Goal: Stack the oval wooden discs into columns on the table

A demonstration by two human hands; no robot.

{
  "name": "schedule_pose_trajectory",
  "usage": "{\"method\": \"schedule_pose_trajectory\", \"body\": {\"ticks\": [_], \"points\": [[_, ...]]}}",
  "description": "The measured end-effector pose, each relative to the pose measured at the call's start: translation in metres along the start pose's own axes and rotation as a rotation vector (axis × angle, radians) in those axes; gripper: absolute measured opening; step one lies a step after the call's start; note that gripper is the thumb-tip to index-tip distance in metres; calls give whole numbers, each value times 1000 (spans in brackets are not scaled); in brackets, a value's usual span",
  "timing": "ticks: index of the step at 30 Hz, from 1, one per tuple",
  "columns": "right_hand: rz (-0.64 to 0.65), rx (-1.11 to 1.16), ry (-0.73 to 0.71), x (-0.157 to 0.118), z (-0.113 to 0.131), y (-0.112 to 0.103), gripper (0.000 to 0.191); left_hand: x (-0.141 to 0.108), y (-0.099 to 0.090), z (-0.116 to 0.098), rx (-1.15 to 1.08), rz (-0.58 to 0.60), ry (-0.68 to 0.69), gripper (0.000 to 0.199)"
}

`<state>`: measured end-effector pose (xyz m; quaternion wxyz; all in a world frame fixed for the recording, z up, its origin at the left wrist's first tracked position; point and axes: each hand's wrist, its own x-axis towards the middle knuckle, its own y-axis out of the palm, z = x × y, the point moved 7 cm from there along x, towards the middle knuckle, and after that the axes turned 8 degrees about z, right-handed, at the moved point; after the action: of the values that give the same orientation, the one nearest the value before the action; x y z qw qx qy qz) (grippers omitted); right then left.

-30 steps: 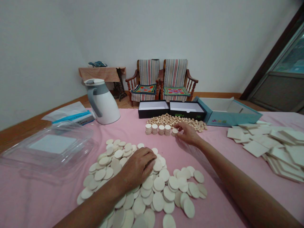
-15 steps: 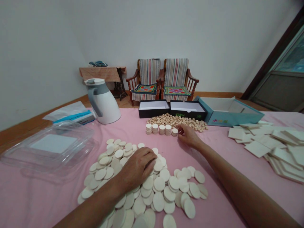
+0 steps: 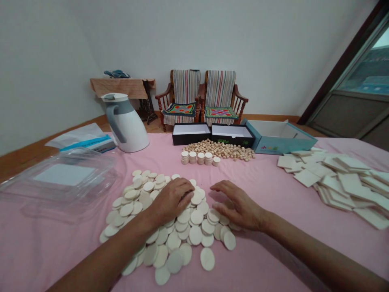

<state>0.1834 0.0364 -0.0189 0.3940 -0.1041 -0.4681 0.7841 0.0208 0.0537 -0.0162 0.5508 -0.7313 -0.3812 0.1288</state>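
A pile of pale round wooden discs [image 3: 196, 217] lies spread on the pink cloth. Over its upper part rests my left hand [image 3: 174, 198], fingers bent and drawn together with the thumb; whatever they may grip is hidden. My right hand [image 3: 238, 207] hovers at the pile's right edge, fingers and thumb apart and nothing visible between them. Beyond both hands stands a row of short disc stacks [image 3: 201, 158], the rightmost stack [image 3: 216, 161] lower than the others.
Behind the stacks are small wooden beads [image 3: 223, 150], two black boxes [image 3: 191, 140] and a blue box [image 3: 282, 145]. Square wooden pieces [image 3: 343, 178] lie right. At left are a clear plastic container [image 3: 100, 172], a white jug [image 3: 130, 129] and a packet [image 3: 88, 142].
My right hand has come back from the rightmost stack to the pile and its fingers have spread. My left hand stays over the discs. The view has shifted slightly.
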Motion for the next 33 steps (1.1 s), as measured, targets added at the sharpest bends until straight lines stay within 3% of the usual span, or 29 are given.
{"method": "schedule_pose_trajectory", "body": {"ticks": [2, 5, 9, 17, 21, 24, 27, 29, 33], "points": [[90, -43, -82, -9, 26, 13, 54, 0, 1, 1, 9, 6, -2, 20], [177, -139, -98, -14, 41, 30, 72, 0, 0, 3, 13, -2, -6, 20], [181, -233, -10, -3, 27, 37, 64, -1, -4, 6, 31, -36, -24, 19], [99, -303, 106, 26, -13, 19, 49, -4, -8, 14, 64, -59, -56, 17], [3, -256, 27, 20, 13, 15, 37, -5, -7, 20, 57, -83, -94, 17], [78, -160, -121, 10, 49, 28, 36, -5, -7, 22, 59, -92, -119, 16], [187, -140, -192, 3, 73, 47, 59, -6, -6, 22, 55, -82, -128, 16], [232, -169, -185, 2, 76, 56, 70, -6, -6, 22, 41, -76, -134, 16], [206, -250, -71, 8, 57, 56, 67, -6, -8, 23, 17, -76, -148, 16]]}}
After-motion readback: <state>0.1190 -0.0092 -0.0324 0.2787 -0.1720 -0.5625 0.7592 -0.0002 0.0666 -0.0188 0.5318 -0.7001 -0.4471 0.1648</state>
